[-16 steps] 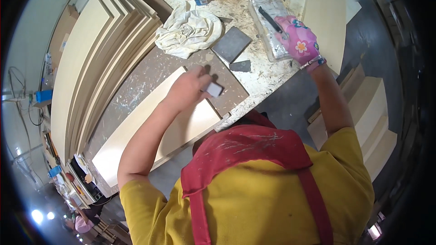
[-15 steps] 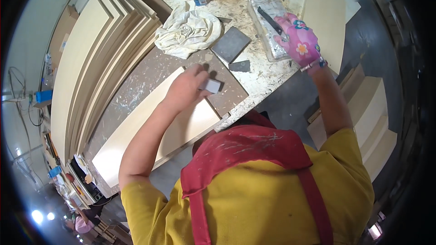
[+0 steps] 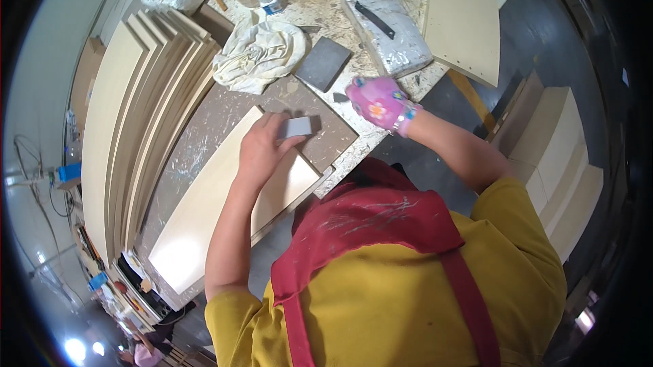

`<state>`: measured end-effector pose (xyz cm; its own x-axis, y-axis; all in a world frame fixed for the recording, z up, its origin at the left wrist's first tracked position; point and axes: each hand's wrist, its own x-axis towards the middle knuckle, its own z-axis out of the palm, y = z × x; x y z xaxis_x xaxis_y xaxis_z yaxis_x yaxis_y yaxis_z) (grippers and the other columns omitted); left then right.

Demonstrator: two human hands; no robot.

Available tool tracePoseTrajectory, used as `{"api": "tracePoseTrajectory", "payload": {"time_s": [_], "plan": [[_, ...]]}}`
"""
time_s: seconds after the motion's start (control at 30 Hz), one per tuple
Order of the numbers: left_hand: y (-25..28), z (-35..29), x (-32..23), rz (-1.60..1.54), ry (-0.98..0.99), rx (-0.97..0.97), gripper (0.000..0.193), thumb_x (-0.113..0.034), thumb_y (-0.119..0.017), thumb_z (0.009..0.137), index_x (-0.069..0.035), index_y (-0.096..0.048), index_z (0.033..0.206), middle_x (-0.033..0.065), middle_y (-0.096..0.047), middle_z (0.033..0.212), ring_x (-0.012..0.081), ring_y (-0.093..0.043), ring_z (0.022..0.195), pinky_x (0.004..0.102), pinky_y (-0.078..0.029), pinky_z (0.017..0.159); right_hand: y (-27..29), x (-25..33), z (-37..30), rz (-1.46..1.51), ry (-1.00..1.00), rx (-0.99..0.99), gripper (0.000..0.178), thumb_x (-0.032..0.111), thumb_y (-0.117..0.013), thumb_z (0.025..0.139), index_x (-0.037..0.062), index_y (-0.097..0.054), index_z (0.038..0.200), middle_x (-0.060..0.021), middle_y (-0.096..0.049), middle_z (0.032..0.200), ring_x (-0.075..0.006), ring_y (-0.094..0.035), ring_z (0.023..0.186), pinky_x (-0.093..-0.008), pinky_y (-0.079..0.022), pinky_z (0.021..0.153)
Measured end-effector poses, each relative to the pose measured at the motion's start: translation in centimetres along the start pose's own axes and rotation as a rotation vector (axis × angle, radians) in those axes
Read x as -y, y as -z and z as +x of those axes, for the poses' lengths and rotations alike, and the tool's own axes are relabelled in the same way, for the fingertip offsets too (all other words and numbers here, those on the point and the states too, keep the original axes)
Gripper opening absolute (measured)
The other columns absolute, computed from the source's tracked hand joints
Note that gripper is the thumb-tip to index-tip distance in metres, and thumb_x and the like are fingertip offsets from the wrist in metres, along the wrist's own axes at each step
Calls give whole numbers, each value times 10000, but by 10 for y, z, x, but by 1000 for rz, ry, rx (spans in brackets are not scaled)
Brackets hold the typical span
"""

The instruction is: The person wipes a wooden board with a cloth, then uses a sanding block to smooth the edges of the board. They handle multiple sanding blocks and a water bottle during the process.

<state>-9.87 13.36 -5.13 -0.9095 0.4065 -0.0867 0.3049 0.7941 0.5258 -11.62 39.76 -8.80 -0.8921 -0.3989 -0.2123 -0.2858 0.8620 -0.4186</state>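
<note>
Through the headset feed I see the block (image 3: 296,127), small, pale grey and flat-faced, just toward 11 o'clock from the middle of my view. The fingers of my bare left hand (image 3: 262,148) are closed on it, thumb along its near side. It sits over the end of a panel (image 3: 218,193); whether it touches the wood, I cannot tell. The panel is long, pale and smooth, with a curved long edge and a bright glare toward 8 o'clock.

At 1 o'clock my right hand (image 3: 381,105), in a pink flowered glove, has its fingers curled beside a dark scrap (image 3: 340,97); I cannot tell if they grip it.

The panel lies on a brown, paint-flecked board (image 3: 194,129), itself on a pale, stained tabletop (image 3: 333,10). At 11 o'clock lie a crumpled cream cloth (image 3: 262,57) and, beyond it, a white bottle (image 3: 269,1); at 12, a dark grey pad (image 3: 324,64). Toward 1, a slim black tool (image 3: 373,19) rests on a wrapped pack (image 3: 401,44). A stack (image 3: 136,81) of curved boards stands at 10. More pale boards (image 3: 571,142) are at 3, beside dark floor (image 3: 534,40). Lamps (image 3: 75,350) glare at 8.
</note>
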Motion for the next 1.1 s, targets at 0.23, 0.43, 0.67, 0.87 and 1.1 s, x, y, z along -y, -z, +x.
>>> {"api": "tracePoseTrajectory", "payload": {"time_s": [0.23,0.43,0.67,0.87,1.1], "plan": [[-6,-39,16,-802,470,-162,370,-118,-695,813,-24,-563,1145,65,-614,999,144,-566,914,279,-461,805,-56,-110,-138,856,-425,482,152,204,-632,822,57,-594,830,-24,-584,672,-103,-538,522,-254,-436,470],[-9,-46,-2,-698,318,-254,376,-25,-687,785,-79,-557,1133,60,-480,1102,160,-515,986,284,-462,808,-200,-176,-94,742,-653,-172,296,271,-641,809,8,-610,940,-130,-648,792,-218,-633,746,-348,-486,668],[-1,-103,8,-767,300,-483,649,-1,-692,777,-74,-365,1333,115,-482,1143,206,-543,1033,325,-480,861,-28,-9,-93,727,-10,753,268,257,-591,865,28,-634,997,-50,-664,888,-158,-615,807,-300,-487,745],[16,-170,21,-876,313,-436,498,-129,-718,787,-86,-489,1227,73,-563,1048,159,-556,914,305,-476,806,-57,129,-34,1065,118,214,282,108,-615,842,19,-566,1106,-57,-585,956,-121,-564,785,-251,-479,694],[15,-337,88,-760,261,-589,429,-54,-666,810,-76,-501,1206,66,-506,1100,161,-533,977,268,-474,770,-137,335,-39,1087,318,483,403,182,-697,813,9,-557,1149,-53,-571,1069,-144,-544,949,-260,-443,831]]}}
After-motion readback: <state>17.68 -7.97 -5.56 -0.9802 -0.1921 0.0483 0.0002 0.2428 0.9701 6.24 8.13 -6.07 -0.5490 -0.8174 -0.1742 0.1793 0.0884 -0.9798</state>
